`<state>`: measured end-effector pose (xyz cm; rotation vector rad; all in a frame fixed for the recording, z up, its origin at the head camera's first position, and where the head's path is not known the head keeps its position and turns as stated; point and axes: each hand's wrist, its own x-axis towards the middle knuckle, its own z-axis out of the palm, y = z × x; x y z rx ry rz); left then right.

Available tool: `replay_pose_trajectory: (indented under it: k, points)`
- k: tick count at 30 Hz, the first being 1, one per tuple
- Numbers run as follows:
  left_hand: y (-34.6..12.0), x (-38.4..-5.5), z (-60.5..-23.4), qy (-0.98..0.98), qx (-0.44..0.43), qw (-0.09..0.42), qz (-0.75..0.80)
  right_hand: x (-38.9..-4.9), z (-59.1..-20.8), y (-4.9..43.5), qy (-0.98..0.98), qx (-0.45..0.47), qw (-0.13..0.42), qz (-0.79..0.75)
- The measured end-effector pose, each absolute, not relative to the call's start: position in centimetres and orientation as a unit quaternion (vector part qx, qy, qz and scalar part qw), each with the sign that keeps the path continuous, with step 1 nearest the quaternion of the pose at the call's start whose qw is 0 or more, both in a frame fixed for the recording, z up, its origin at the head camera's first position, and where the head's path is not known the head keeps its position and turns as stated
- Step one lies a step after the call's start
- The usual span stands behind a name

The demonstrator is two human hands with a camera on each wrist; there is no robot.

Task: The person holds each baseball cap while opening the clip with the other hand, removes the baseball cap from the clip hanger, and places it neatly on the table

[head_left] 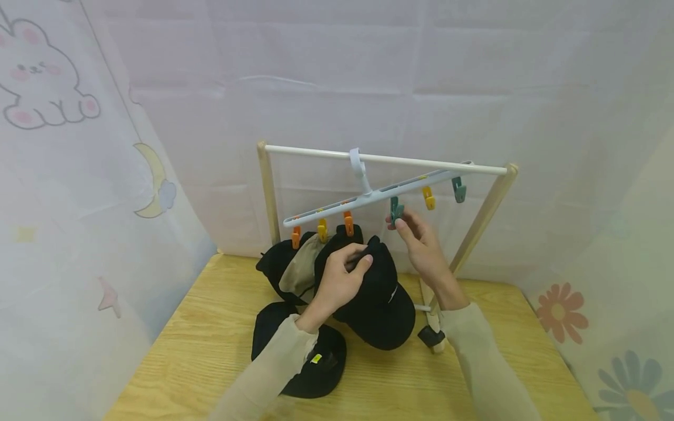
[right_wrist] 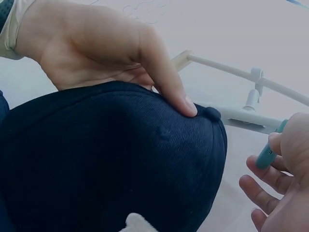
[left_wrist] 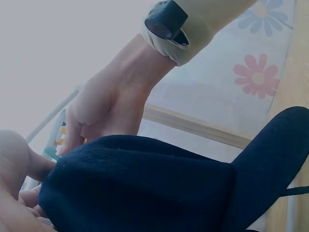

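A black baseball cap [head_left: 376, 292] hangs from my left hand [head_left: 344, 275], whose thumb and fingers pinch its crown near the top button. My right hand [head_left: 423, 248] pinches a green clothespin [head_left: 396, 211] on the white clip hanger [head_left: 389, 190]. In the right wrist view the cap's crown [right_wrist: 125, 145] is close to the green clothespin [right_wrist: 268, 153], with a gap between them. Left of my left hand, orange and yellow clothespins hold a black cap [head_left: 276, 263], a beige cap [head_left: 302, 269] and another black cap [head_left: 350, 235], partly hidden.
The hanger hooks over the white bar [head_left: 310, 151] of a wooden-legged rack and tilts up to the right. A yellow clothespin [head_left: 429, 199] and a green one [head_left: 459, 190] hang there without caps. Another black cap [head_left: 316, 374] lies on the wooden table [head_left: 184, 351].
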<state>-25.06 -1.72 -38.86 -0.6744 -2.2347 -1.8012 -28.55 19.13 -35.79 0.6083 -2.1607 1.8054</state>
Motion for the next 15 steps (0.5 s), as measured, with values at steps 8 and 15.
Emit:
replay_pose_trajectory:
  k: [8, 15]
  points:
    - [-2.0, -24.5, -39.3, -0.734, -0.222, 0.089, -0.635, -28.4, -36.7, 19.1, -0.749, 0.199, 0.121, 0.621]
    - [-2.2, -24.2, -39.4, -0.720, -0.216, 0.091, -0.653, -28.0, -37.8, 19.4, -0.760, 0.188, 0.113, 0.612]
